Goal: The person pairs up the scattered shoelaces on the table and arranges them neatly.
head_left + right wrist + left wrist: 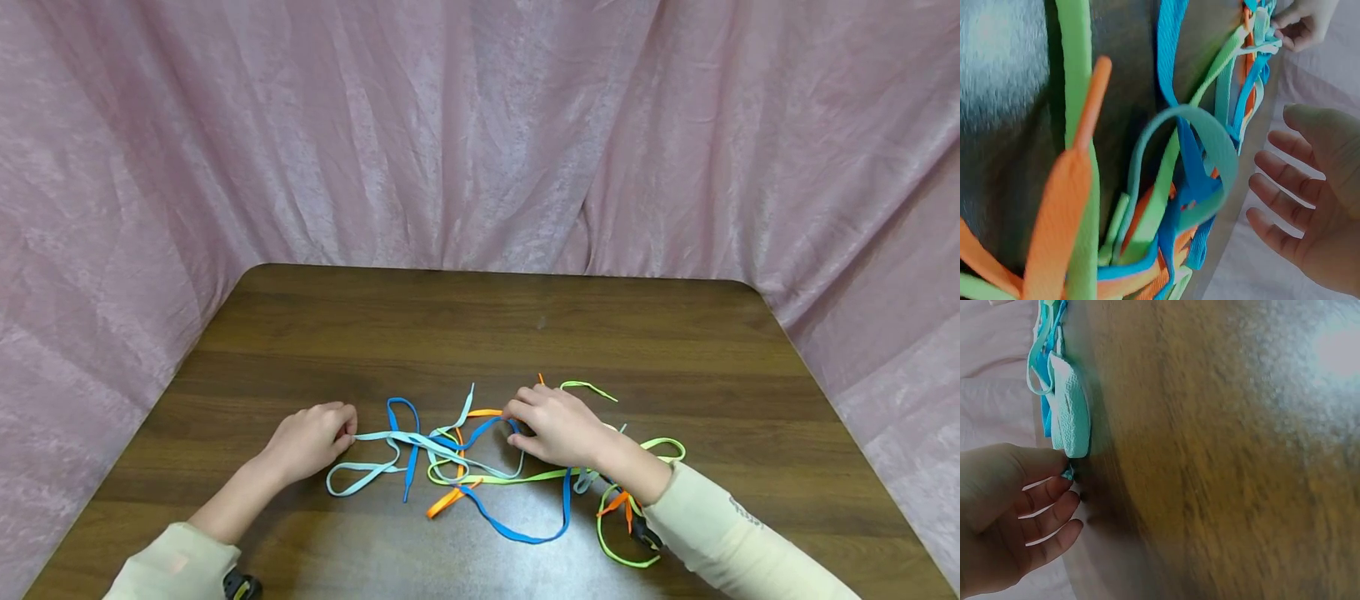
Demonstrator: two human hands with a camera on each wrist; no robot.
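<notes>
Several flat shoelaces lie in a loose tangle across the wooden table. My left hand (pixel 313 435) pinches the light teal shoelace (pixel 375 436) between thumb and forefinger; a small bit of its tip pokes out past the fingertips in the left wrist view. My right hand (pixel 561 427) hovers over the tangle's right part, its fingers (pixel 1285 187) spread and relaxed with nothing between them. Under and around it run the blue shoelace (pixel 517 535), the lime green shoelace (pixel 536 478) and the orange shoelace (pixel 442 505). My right hand hides part of the crossings in the head view.
The brown wooden table (pixel 480 325) has rounded far corners. Pink curtains (pixel 420 133) hang behind it and at both sides. Dark wrist devices show at my left cuff (pixel 242 585) and under my right sleeve (pixel 647 533), where green and orange lace ends lie.
</notes>
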